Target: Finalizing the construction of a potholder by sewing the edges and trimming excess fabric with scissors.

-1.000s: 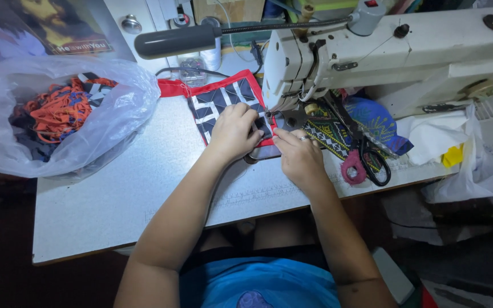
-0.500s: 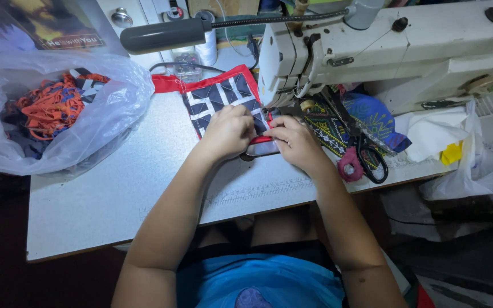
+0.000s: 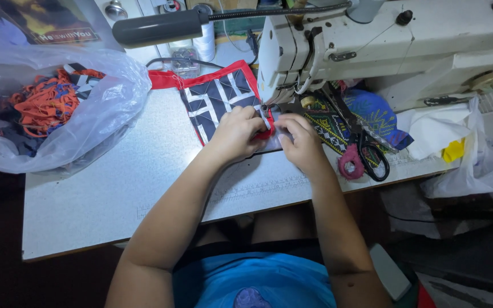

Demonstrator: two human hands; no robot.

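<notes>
The patterned cloth (image 3: 218,100), dark with white lines and a red border, lies flat on the grey table (image 3: 115,182) with most of its body spread out beyond the left hand (image 3: 236,132), away from the person, and its near corner is drawn in under the head of the sewing machine (image 3: 383,45). Judging from this, the red border along the far and left edges looks already finished, while the corner now under the fingers seems to be the part in hand; whether any stitching has begun there cannot be told, since the fingers cover it. The left hand lies palm down on the cloth, fingers curled and closed over the red edge, pinching it. The right hand (image 3: 302,142) sits just beside it, touching it, fingers bent narrow and pressing a small pale strip (image 3: 269,121) at the same corner, right by the needle area. Both forearms reach up from the person's lap, elbows out and wrists close together. To the right of the right hand lie scissors (image 3: 366,154) on folded patterned fabric (image 3: 332,128); well to the left of the left hand sits a plastic bag (image 3: 58,108) of orange cord.
</notes>
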